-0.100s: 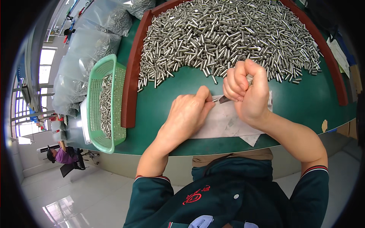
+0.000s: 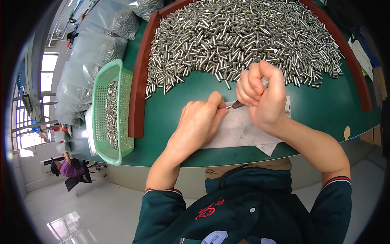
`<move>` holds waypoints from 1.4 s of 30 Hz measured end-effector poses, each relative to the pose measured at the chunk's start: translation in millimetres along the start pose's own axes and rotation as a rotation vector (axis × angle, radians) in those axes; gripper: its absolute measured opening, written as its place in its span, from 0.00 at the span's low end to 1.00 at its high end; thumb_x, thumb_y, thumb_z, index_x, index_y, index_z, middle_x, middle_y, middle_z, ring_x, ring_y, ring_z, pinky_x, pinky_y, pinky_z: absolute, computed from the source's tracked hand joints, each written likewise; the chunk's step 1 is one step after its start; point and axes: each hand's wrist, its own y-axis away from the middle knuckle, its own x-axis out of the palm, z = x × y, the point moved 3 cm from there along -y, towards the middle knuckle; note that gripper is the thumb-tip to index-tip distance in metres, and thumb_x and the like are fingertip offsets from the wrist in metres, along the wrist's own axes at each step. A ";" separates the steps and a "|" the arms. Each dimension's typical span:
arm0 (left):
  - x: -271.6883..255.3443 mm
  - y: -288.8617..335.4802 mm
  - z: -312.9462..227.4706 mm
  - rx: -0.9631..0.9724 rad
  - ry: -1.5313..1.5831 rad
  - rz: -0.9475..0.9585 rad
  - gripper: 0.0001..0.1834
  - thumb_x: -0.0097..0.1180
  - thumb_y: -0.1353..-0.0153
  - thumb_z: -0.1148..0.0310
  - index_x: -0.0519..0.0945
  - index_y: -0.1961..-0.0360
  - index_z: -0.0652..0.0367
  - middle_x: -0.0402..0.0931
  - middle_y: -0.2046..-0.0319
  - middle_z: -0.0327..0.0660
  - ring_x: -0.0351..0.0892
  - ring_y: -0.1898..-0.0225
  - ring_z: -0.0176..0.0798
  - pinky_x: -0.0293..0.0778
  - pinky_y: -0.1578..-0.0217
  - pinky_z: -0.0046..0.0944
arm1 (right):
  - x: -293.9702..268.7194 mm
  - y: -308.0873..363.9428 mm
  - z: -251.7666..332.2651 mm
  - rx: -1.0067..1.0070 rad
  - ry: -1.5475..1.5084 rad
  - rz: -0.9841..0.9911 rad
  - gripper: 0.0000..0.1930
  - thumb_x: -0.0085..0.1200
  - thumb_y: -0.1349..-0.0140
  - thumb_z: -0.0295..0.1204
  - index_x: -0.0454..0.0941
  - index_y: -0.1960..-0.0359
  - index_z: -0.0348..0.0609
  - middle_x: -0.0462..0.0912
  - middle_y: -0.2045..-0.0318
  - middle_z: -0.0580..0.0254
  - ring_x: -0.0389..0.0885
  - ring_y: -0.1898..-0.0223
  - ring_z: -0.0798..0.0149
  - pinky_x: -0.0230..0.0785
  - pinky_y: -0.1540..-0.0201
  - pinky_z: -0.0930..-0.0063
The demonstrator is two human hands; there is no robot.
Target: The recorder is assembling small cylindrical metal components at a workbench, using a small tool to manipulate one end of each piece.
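Observation:
My left hand (image 2: 198,122) is closed in a pinch on a small shiny metal pin (image 2: 228,107), whose end sticks out past the fingertips. In my right hand (image 2: 266,95), curled into a fist, is a dark flat-bladed tool (image 2: 237,105); its handle is mostly hidden by the fingers. The blade's tip lies at or very near the pin's exposed end. Under both hands a stained pale cloth (image 2: 243,132) covers part of the green tabletop (image 2: 174,101). Just beyond them spreads a large heap of similar metal pins (image 2: 227,44).
Red-brown rails (image 2: 138,105) border the heap on the left and right. Left of the rail stands a green perforated basket (image 2: 96,122) with pins inside. Clear plastic bags (image 2: 91,51) of pins line the far left. A person in purple (image 2: 70,168) sits farther off.
The blade in my right hand has shifted slightly left, closer to the pin's end. My left hand keeps its pinch. The whole view has moved a little.

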 end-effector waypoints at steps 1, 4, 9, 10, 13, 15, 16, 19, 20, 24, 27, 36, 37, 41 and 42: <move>-0.2 0.2 0.1 -0.003 -0.001 -0.002 0.07 0.52 0.51 0.75 0.66 0.76 0.63 0.71 0.86 0.48 0.72 0.82 0.53 0.65 0.80 0.47 | 0.2 -0.3 -0.5 -0.001 0.005 0.003 0.17 0.30 0.43 0.33 0.53 0.90 0.46 0.54 0.93 0.70 0.47 0.90 0.77 0.41 0.87 0.82; -0.3 1.3 0.3 -0.007 0.000 -0.008 0.07 0.52 0.51 0.75 0.66 0.76 0.62 0.71 0.86 0.49 0.71 0.82 0.53 0.65 0.81 0.47 | 1.6 -0.7 -2.3 0.014 -0.022 0.003 0.17 0.30 0.43 0.33 0.53 0.90 0.46 0.54 0.92 0.70 0.47 0.90 0.77 0.41 0.87 0.82; -0.3 2.0 -1.0 -0.012 -0.013 -0.019 0.07 0.53 0.51 0.75 0.67 0.77 0.63 0.71 0.85 0.47 0.71 0.82 0.50 0.65 0.81 0.43 | 1.1 -0.7 -2.5 0.029 -0.021 0.013 0.18 0.30 0.42 0.33 0.53 0.91 0.46 0.54 0.92 0.71 0.47 0.90 0.77 0.41 0.87 0.82; -0.7 2.1 -1.5 -0.022 -0.021 -0.023 0.06 0.54 0.51 0.76 0.68 0.77 0.64 0.71 0.85 0.46 0.71 0.83 0.47 0.64 0.82 0.39 | 1.3 -0.6 -2.5 0.030 -0.024 0.021 0.18 0.30 0.42 0.33 0.53 0.91 0.46 0.54 0.92 0.71 0.47 0.90 0.77 0.41 0.87 0.82; -0.9 2.0 -2.2 -0.019 -0.025 -0.037 0.07 0.54 0.51 0.76 0.68 0.78 0.65 0.71 0.85 0.46 0.72 0.83 0.48 0.64 0.82 0.39 | 1.8 -0.9 -3.3 0.027 -0.021 0.029 0.19 0.30 0.42 0.33 0.53 0.91 0.46 0.53 0.92 0.71 0.47 0.90 0.77 0.41 0.87 0.82; -0.5 1.6 -2.1 -0.008 -0.029 -0.036 0.07 0.53 0.51 0.75 0.67 0.77 0.64 0.71 0.85 0.48 0.72 0.82 0.50 0.65 0.81 0.43 | 1.5 -1.4 -4.0 0.029 -0.025 0.037 0.18 0.30 0.42 0.33 0.53 0.91 0.46 0.54 0.92 0.71 0.47 0.90 0.77 0.41 0.87 0.81; -0.3 1.2 -2.3 0.004 -0.034 -0.037 0.07 0.53 0.51 0.75 0.67 0.77 0.63 0.72 0.85 0.49 0.72 0.81 0.53 0.66 0.81 0.47 | 1.4 -1.7 -4.2 0.030 -0.029 0.045 0.18 0.30 0.42 0.33 0.53 0.91 0.46 0.54 0.92 0.71 0.47 0.90 0.77 0.41 0.87 0.81; -0.6 0.2 -4.7 -0.018 -0.098 -0.007 0.08 0.53 0.52 0.74 0.66 0.78 0.63 0.71 0.86 0.49 0.72 0.82 0.53 0.66 0.81 0.47 | 4.4 0.6 -6.7 -0.015 0.144 0.049 0.21 0.27 0.39 0.38 0.52 0.90 0.48 0.51 0.93 0.72 0.45 0.89 0.76 0.42 0.85 0.80; 0.0 -0.1 -4.3 -0.021 -0.097 -0.007 0.08 0.53 0.52 0.74 0.66 0.78 0.63 0.71 0.86 0.49 0.72 0.82 0.53 0.66 0.81 0.47 | 6.2 2.3 -9.1 -0.011 0.144 0.049 0.21 0.27 0.39 0.38 0.52 0.90 0.48 0.51 0.93 0.72 0.45 0.89 0.76 0.42 0.85 0.80; 0.1 -1.7 -6.3 -0.023 -0.089 -0.024 0.08 0.53 0.52 0.74 0.66 0.78 0.63 0.70 0.86 0.50 0.71 0.82 0.54 0.66 0.81 0.47 | 13.2 5.5 -7.7 -0.188 0.341 0.075 0.21 0.28 0.38 0.37 0.53 0.90 0.46 0.53 0.92 0.70 0.46 0.89 0.75 0.42 0.84 0.79; -0.9 0.3 -1.0 -0.017 -0.022 -0.033 0.07 0.53 0.51 0.74 0.67 0.76 0.64 0.70 0.86 0.49 0.71 0.83 0.50 0.65 0.82 0.43 | 9.4 4.2 -7.8 -0.108 0.282 0.064 0.21 0.28 0.38 0.37 0.53 0.90 0.46 0.52 0.92 0.70 0.46 0.89 0.75 0.42 0.85 0.80; -23.3 -5.2 29.3 -0.146 2.152 0.087 0.08 0.45 0.45 0.66 0.66 0.73 0.59 0.66 0.71 0.45 0.54 0.81 0.26 0.55 0.82 0.23 | 3.2 3.0 -7.0 -0.001 0.188 0.041 0.21 0.28 0.38 0.39 0.51 0.89 0.48 0.51 0.92 0.71 0.45 0.89 0.75 0.41 0.86 0.80; -24.7 -6.4 29.7 -0.215 2.090 0.031 0.09 0.44 0.45 0.65 0.67 0.73 0.60 0.65 0.72 0.44 0.54 0.81 0.26 0.54 0.82 0.24 | 3.1 2.5 -6.1 0.000 0.187 0.046 0.21 0.28 0.38 0.39 0.51 0.89 0.48 0.51 0.92 0.71 0.45 0.89 0.75 0.41 0.86 0.80; -26.6 -7.2 47.3 -0.294 1.447 -0.189 0.11 0.41 0.40 0.67 0.71 0.72 0.63 0.60 0.84 0.35 0.52 0.84 0.25 0.51 0.84 0.24 | 4.1 2.3 -5.1 -0.002 0.119 0.035 0.20 0.29 0.39 0.34 0.52 0.90 0.45 0.53 0.92 0.72 0.46 0.89 0.77 0.41 0.86 0.81; -26.8 -8.0 48.7 -0.318 1.191 -0.272 0.10 0.41 0.39 0.68 0.72 0.71 0.63 0.59 0.86 0.33 0.51 0.85 0.24 0.50 0.84 0.24 | 3.9 1.8 -5.3 -0.002 0.120 0.040 0.20 0.29 0.39 0.34 0.52 0.90 0.45 0.53 0.92 0.72 0.46 0.89 0.77 0.41 0.86 0.81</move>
